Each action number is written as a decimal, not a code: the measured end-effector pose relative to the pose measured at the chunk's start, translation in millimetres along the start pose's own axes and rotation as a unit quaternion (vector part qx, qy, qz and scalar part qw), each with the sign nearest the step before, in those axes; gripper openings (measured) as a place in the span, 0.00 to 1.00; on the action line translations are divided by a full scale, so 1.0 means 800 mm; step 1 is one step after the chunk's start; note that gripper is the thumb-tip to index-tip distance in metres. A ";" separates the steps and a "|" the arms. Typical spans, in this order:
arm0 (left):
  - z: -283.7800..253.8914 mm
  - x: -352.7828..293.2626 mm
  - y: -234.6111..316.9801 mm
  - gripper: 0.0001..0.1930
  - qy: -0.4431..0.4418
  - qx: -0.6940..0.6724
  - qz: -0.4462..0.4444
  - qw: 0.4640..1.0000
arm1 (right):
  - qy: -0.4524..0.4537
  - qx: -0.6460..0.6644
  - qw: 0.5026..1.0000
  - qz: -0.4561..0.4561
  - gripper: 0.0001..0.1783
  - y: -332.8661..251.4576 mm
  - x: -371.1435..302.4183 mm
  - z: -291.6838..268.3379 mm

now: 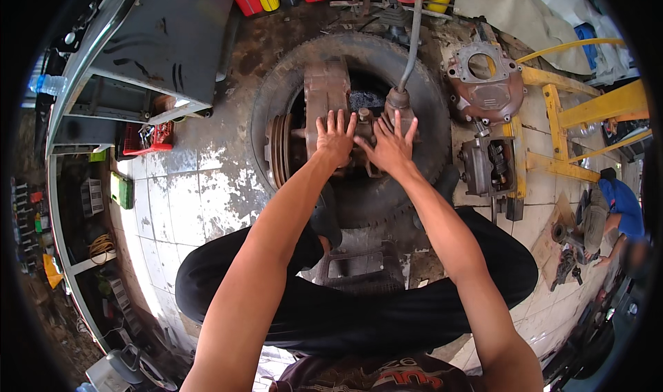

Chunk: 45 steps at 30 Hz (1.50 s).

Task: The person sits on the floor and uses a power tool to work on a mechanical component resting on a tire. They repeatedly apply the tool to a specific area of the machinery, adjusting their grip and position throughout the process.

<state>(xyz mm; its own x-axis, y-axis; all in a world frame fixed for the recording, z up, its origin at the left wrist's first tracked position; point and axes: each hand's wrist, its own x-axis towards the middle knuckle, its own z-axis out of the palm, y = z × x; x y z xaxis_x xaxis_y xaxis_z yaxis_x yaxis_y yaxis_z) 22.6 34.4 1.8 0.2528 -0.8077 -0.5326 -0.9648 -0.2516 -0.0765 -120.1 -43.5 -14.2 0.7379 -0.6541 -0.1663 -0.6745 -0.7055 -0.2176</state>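
Note:
A brown, greasy gearbox rests across a large black tyre. On its left end is a grooved pulley-like drum. From its right side a long grey gear lever rises out of a rounded base. My left hand lies on the gearbox housing with its fingers stretched out. Beside it, my right hand is spread just below the lever's base, on or close over the casing. Neither hand holds anything. Both palms hide the middle of the housing.
A brown bell housing and an opened gear casing stand to the right by a yellow metal frame. Another person works at far right near loose parts. A metal cabinet and red crate are left.

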 end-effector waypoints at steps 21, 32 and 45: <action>0.011 0.008 -0.004 0.62 0.019 0.026 0.007 0.999 | -0.010 -0.038 0.999 -0.034 0.56 0.003 0.035 -0.001; 0.013 0.010 0.000 0.62 0.041 0.013 0.004 0.999 | 0.040 -0.011 0.999 -0.027 0.54 0.006 0.028 0.014; 0.019 -0.010 -0.009 0.58 0.063 -0.024 -0.009 0.998 | -0.009 0.033 0.986 -0.161 0.22 0.046 -0.069 0.015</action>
<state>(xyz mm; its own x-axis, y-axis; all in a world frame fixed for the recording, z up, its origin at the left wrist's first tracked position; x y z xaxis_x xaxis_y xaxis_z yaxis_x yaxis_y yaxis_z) 26.2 50.6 -5.9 0.2802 -0.8630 -0.4203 -0.9562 -0.2896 -0.0427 -185.5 -30.3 -24.7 0.9143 -0.3938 -0.0950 -0.4025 -0.8564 -0.3234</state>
